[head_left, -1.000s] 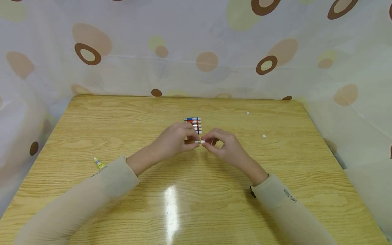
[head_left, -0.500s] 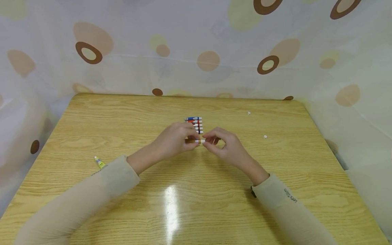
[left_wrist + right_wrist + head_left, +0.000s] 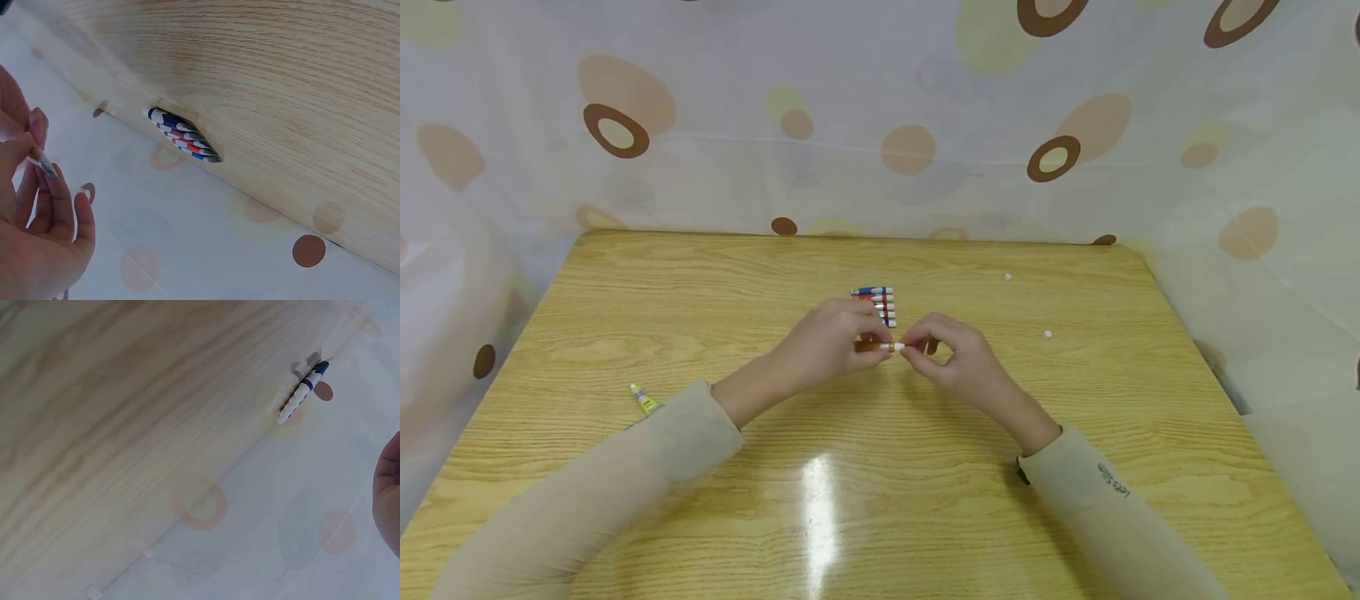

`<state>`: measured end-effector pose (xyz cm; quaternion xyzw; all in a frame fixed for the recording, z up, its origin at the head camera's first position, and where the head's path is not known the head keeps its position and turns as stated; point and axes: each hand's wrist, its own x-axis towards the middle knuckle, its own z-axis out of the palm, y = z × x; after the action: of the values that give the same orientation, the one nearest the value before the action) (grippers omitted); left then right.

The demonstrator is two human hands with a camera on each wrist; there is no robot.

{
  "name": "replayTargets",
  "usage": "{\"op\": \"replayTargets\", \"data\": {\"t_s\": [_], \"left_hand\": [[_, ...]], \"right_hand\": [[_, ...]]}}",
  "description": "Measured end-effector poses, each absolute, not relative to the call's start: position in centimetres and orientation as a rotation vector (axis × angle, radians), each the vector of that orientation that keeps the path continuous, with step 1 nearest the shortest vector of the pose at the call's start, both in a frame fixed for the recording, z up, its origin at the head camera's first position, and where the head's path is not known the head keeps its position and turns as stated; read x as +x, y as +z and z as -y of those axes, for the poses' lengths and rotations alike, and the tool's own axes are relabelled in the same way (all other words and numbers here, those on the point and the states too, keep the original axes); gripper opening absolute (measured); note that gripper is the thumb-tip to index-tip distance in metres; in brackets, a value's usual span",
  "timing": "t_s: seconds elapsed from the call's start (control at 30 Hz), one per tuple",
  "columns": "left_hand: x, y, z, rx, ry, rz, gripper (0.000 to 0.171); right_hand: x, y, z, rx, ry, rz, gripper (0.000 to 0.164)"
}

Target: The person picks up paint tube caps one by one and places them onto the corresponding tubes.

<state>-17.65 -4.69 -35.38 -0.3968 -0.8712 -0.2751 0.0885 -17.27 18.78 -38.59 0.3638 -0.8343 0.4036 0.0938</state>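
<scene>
My left hand (image 3: 831,342) grips a small ochre-brown paint tube (image 3: 871,346) between thumb and fingers, its white-capped end pointing right. At that end, my right hand (image 3: 951,354) has thumb and forefinger pinched at the tip of the white cap (image 3: 898,347). In the left wrist view the tube (image 3: 45,164) shows as a short piece at the left hand's (image 3: 47,231) fingers. Just beyond the left hand lies a row of several paint tubes (image 3: 883,307) in blue, red and dark blue, white caps to the right, partly hidden by the fingers.
A yellow paint tube (image 3: 643,398) lies at the left, partly behind the left sleeve. Two small white pieces lie on the right of the wooden table (image 3: 925,500), a far one (image 3: 1007,277) and a nearer one (image 3: 1047,335). A patterned curtain (image 3: 850,108) stands behind the table.
The right thumb and forefinger have shifted slightly right along the cap, and more of its white shows. The left hand holds the tube in nearly the same place.
</scene>
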Motion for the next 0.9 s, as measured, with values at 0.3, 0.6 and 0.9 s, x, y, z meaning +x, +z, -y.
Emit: {"op": "replayTargets", "data": {"t_s": [0.3,0.6,0.9], "left_hand": [[-17.63,-35.21,4.57,-1.189,-0.778,2.592,0.008],[-17.79,-35.33,4.53,-1.213,-0.809,2.595,0.007],[-17.75,-35.06,4.23,-1.237,-0.754,2.481,0.005]], "right_hand": [[-17.19,-38.65,-18.87,1.074,1.163,2.471,0.012],[-17.05,-38.3,-18.89,1.124,1.139,2.43,0.012],[-16.91,-38.18,-18.89,1.075,1.131,2.448,0.009]]}}
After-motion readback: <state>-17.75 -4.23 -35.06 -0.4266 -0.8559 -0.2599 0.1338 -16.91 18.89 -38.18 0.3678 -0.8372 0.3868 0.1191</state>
